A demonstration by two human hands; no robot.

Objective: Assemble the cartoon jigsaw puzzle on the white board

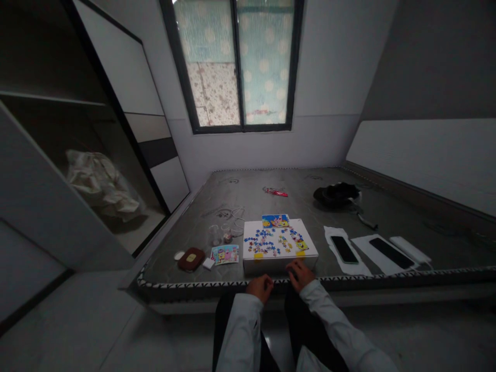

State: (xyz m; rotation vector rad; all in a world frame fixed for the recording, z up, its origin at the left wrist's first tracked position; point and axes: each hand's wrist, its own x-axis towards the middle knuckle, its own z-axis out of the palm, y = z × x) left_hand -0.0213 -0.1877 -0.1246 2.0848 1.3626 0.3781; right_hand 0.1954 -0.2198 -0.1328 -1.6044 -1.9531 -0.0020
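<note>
Loose jigsaw pieces [267, 242] lay on a white board [279, 247] at lower centre of the mattress [271, 196].
Right hand [300, 274] touched the board's near edge, left hand [260, 287] curled just short; whether either grip held a piece, I could not tell. Working steadily kept pieces from scattering.

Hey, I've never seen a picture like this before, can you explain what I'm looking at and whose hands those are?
One camera on a person's head looks forward and down, so the two sleeved arms at the bottom are the wearer's own. The left hand hovers by the mattress edge, seemingly holding nothing. The right hand touches a white box strewn with jigsaw pieces. Beside it lie a picture card, a brown case, two phones on paper, and a black bag farther back.
</note>
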